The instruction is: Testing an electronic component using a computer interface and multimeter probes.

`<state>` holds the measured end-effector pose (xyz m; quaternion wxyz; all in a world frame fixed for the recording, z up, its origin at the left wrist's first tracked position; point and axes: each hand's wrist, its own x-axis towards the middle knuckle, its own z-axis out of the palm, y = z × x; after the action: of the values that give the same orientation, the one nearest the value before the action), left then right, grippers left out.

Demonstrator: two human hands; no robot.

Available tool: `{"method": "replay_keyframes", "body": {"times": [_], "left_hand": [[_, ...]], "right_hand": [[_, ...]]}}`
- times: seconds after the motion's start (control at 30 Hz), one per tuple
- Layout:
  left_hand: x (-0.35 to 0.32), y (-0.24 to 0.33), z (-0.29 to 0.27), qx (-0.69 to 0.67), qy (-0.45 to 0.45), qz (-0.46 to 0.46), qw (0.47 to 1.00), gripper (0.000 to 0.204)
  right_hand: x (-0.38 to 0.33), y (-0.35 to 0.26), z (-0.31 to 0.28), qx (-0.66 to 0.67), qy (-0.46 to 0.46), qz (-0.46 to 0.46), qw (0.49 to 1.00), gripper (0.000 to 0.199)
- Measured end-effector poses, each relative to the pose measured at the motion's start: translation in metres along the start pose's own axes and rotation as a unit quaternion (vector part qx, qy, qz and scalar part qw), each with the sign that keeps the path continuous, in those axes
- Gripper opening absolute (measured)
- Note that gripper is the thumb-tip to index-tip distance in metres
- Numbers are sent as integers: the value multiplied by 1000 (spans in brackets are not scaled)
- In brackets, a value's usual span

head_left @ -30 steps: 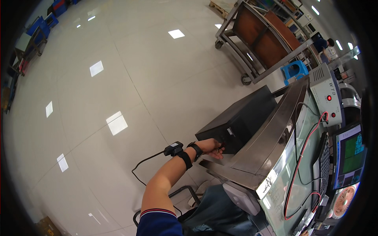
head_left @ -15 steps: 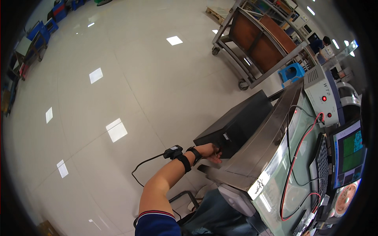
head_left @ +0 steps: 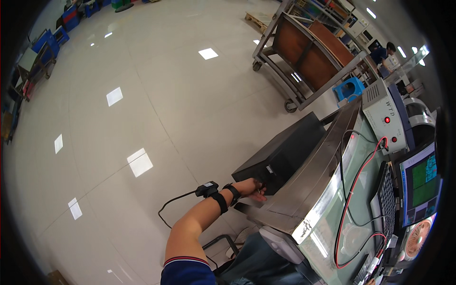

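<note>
My left hand (head_left: 252, 187) reaches down to the front face of a black computer tower (head_left: 285, 152), which stands below the left side of the workbench. Its fingers are bent and drawn together against the lower part of that face. Whatever is between the fingertips, if anything, is hidden from this view. Around my left wrist sit black straps with a small black device (head_left: 207, 189), and a cable trails from it. My right hand does not show.
On the green-topped bench (head_left: 327, 209) are a keyboard (head_left: 387, 194), a monitor (head_left: 420, 183), a grey control box (head_left: 384, 116) with red and black cables, and a small fan (head_left: 418, 240). Beyond stand a blue stool (head_left: 349, 89) and a wheeled metal cart (head_left: 308, 57).
My left hand stays at the front of the computer tower, with its fingers little changed. The whole view has shifted slightly.
</note>
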<state>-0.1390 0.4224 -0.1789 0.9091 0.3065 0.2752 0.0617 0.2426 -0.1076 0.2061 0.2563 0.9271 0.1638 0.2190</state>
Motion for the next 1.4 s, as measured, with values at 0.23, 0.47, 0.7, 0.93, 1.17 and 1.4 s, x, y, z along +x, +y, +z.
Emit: {"method": "replay_keyframes", "body": {"times": [0.23,0.47,0.7,0.93,1.17,1.4], "left_hand": [[-4,6,2,26,3,-9,1000,29],[0,-1,3,6,7,1,1000,28],[-3,3,-3,222,82,-9,972,37],[-7,-27,-123,494,181,179,831,31],[-127,58,-22,347,380,287,808,28],[-211,129,137,9,387,486,784,22]], "right_hand": [[-2,-12,-14,11,-8,6,1000,52],[-7,-36,-43,35,-45,39,998,53],[45,105,183,322,56,131,936,46],[20,37,80,338,112,154,922,38],[34,63,75,327,163,125,922,39],[62,61,73,367,240,36,898,32]]}}
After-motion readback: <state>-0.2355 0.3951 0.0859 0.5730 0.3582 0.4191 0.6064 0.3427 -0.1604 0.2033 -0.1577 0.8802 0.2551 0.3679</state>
